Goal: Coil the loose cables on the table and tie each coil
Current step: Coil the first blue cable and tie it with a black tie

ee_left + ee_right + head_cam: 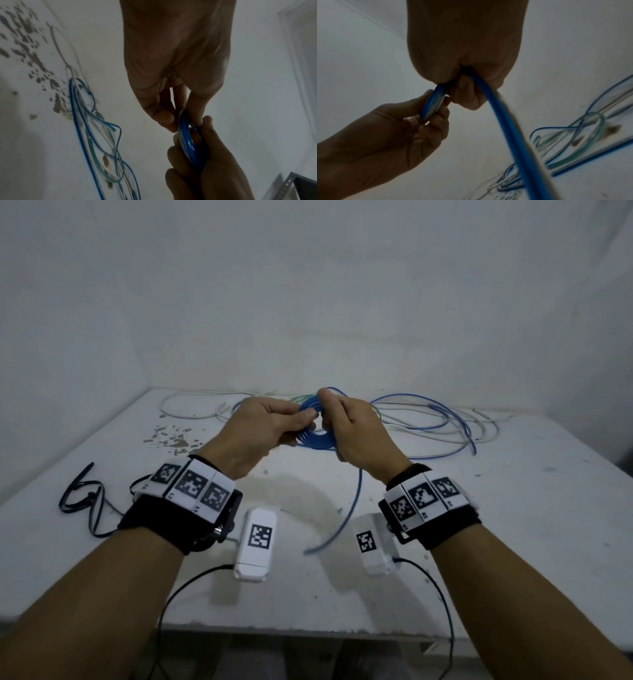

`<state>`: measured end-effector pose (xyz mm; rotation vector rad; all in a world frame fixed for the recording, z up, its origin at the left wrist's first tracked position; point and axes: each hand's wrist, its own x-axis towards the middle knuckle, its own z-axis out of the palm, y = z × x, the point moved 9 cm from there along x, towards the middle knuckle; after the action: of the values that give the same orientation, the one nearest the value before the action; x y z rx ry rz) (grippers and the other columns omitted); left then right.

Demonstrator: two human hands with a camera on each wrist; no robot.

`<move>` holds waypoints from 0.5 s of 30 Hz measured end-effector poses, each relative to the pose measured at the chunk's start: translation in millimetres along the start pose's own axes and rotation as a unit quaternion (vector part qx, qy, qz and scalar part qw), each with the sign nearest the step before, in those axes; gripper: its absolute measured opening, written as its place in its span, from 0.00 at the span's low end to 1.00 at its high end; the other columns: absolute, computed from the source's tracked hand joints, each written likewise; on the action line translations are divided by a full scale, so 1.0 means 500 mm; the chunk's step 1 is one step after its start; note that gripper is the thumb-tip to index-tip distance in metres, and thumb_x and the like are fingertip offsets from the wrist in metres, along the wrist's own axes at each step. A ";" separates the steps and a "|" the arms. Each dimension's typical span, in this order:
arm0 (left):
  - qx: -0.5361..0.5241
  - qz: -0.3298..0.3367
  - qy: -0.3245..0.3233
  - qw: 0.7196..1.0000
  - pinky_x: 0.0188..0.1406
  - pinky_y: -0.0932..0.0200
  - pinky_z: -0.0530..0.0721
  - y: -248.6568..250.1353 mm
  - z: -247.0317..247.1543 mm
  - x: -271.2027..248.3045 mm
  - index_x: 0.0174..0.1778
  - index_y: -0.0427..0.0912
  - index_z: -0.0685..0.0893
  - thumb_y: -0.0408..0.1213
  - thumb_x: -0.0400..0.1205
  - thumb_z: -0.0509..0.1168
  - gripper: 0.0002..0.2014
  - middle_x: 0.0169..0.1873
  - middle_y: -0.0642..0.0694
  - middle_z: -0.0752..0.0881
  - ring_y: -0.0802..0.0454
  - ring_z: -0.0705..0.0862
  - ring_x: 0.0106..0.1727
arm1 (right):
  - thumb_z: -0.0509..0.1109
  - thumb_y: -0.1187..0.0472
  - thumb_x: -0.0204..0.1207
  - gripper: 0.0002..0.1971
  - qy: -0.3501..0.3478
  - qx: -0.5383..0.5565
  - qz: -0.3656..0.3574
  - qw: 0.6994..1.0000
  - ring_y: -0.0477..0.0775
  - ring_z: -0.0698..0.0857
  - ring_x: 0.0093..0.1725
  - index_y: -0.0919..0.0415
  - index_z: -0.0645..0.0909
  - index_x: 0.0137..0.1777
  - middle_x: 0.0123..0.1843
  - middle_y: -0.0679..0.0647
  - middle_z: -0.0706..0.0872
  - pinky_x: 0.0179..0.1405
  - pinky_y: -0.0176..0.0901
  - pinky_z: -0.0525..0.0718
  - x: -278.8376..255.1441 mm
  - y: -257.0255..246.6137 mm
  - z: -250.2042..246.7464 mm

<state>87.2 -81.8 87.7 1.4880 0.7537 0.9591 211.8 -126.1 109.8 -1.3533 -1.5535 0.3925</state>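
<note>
A small blue cable coil [313, 428] hangs above the middle of the white table [513, 525], held between both hands. My left hand [263, 429] pinches its left side between thumb and fingers. My right hand [356, 436] grips its right side, fingers curled round the strands. The coil [187, 138] shows edge-on in the left wrist view, and as a coil [433, 104] in the right wrist view. A loose blue tail [346, 515] drops from my right hand toward the table's near side; the same tail [510, 128] runs past the right wrist camera.
Loose white, green and blue cables [438, 422] lie tangled along the table's far edge. A dark tied cable [85, 498] sits at the left edge. Grey paint chips [171, 436] mark the table left of centre. The wall rises close behind.
</note>
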 end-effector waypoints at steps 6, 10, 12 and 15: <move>-0.117 0.004 0.083 0.990 0.41 0.64 0.87 -0.013 0.028 0.002 0.53 0.34 0.89 0.31 0.81 0.70 0.07 0.37 0.46 0.90 0.55 0.87 0.39 | 0.62 0.47 0.87 0.23 0.203 0.199 0.045 0.958 0.52 0.71 0.28 0.58 0.70 0.31 0.26 0.48 0.71 0.31 0.49 0.75 -0.033 0.016 -0.016; -0.165 -0.021 0.086 0.982 0.49 0.61 0.89 -0.052 0.037 -0.007 0.59 0.29 0.88 0.32 0.83 0.69 0.12 0.43 0.40 0.89 0.51 0.86 0.44 | 0.59 0.47 0.88 0.27 0.208 0.160 0.065 0.963 0.39 0.72 0.23 0.61 0.75 0.29 0.21 0.42 0.74 0.28 0.31 0.71 -0.026 0.026 -0.020; -0.138 -0.020 0.089 0.986 0.49 0.62 0.89 -0.059 0.023 -0.011 0.57 0.31 0.88 0.32 0.82 0.69 0.11 0.42 0.42 0.89 0.52 0.86 0.44 | 0.59 0.44 0.87 0.32 0.139 0.051 0.064 0.987 0.41 0.72 0.22 0.70 0.79 0.30 0.21 0.47 0.76 0.26 0.30 0.69 -0.012 0.032 -0.015; -0.120 -0.016 0.099 0.988 0.44 0.65 0.87 -0.058 0.013 -0.012 0.54 0.34 0.89 0.32 0.81 0.70 0.08 0.39 0.44 0.90 0.54 0.87 0.42 | 0.59 0.43 0.87 0.35 0.116 -0.010 0.040 0.992 0.45 0.71 0.23 0.78 0.78 0.33 0.26 0.66 0.79 0.25 0.32 0.70 -0.004 0.032 -0.018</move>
<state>91.8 -85.9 57.8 1.1803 0.7727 1.1424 227.7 -125.9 100.9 -1.4257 -1.3179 0.2583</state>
